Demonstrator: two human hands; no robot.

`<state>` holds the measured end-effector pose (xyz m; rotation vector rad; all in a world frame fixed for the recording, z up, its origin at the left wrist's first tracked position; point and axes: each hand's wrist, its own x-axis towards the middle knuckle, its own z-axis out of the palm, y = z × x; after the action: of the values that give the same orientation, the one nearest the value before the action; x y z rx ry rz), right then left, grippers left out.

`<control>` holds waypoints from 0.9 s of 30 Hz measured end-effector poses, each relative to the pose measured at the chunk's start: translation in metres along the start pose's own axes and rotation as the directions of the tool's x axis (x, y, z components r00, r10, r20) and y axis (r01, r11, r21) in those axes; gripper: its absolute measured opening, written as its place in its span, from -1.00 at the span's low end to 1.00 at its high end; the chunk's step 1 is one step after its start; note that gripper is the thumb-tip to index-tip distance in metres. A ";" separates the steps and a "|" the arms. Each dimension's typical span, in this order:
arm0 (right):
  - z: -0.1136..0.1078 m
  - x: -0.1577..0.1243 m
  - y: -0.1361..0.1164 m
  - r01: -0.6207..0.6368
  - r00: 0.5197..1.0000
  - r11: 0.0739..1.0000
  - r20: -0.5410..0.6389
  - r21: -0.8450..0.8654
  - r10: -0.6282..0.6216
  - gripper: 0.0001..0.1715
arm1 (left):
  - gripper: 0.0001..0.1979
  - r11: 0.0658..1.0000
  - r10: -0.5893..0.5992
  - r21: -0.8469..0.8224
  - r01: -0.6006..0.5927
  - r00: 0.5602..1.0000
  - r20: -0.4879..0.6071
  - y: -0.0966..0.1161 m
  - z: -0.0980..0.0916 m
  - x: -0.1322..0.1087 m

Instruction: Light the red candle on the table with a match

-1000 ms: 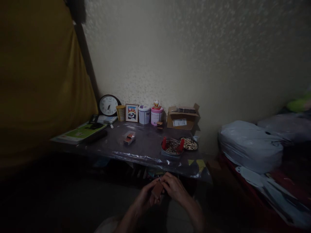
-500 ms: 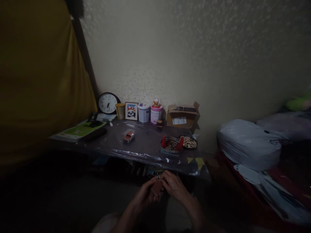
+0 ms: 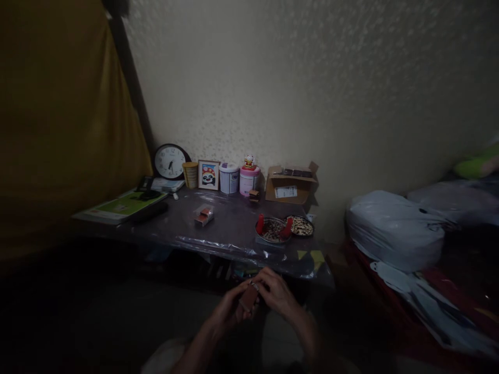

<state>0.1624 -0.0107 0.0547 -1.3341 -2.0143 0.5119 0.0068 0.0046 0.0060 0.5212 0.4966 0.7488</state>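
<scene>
Low in front of me, my left hand [image 3: 230, 306] is wrapped round a flat reddish-brown rectangular block [image 3: 248, 298]. My right hand [image 3: 275, 291] bends over the block's upper end with its fingertips pressed together there. Small pale specks show at that end, too dim and small to name; whatever the right fingertips hold is hidden. Beyond the hands, on the table, a round dish of dark and pale bits [image 3: 273, 230] has two red pieces [image 3: 260, 224] at its sides. A second round dish of pale, speckled bits [image 3: 300, 225] sits right behind it.
A plastic-covered table [image 3: 230, 223] carries a clear pack with reddish-brown pieces [image 3: 204, 215]. Along the wall stand a clock [image 3: 170, 161], a yellow cup [image 3: 191, 175], a panda picture [image 3: 209, 175], two tubs [image 3: 229, 179] and a cardboard box [image 3: 290, 189]. White bags [image 3: 393, 228] lie at right.
The view has shifted slightly, so the table things sit a little further left and higher. Both hands stay together at the block, which is tilted a bit differently, with more pale specks showing.
</scene>
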 end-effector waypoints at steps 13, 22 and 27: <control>0.002 0.005 0.003 -0.126 0.985 0.972 -0.091 0.197 0.146 -0.85 | -0.66 0.997 -0.017 -0.070 0.019 0.999 0.039 0.003 -0.004 -0.001; 0.003 0.006 0.001 -0.087 0.986 0.977 -0.126 0.194 0.113 -0.83 | -0.70 0.995 0.001 -0.103 0.003 0.999 0.042 0.002 -0.002 -0.001; 0.006 0.007 0.011 -0.089 0.973 0.940 -0.173 0.331 0.153 -0.86 | -0.71 0.992 -0.029 -0.123 0.033 0.999 0.029 0.004 0.000 -0.001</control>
<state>0.1638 0.0003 0.0458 -1.2572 -1.6142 0.7031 0.0039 0.0060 0.0083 0.4069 0.4294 0.7367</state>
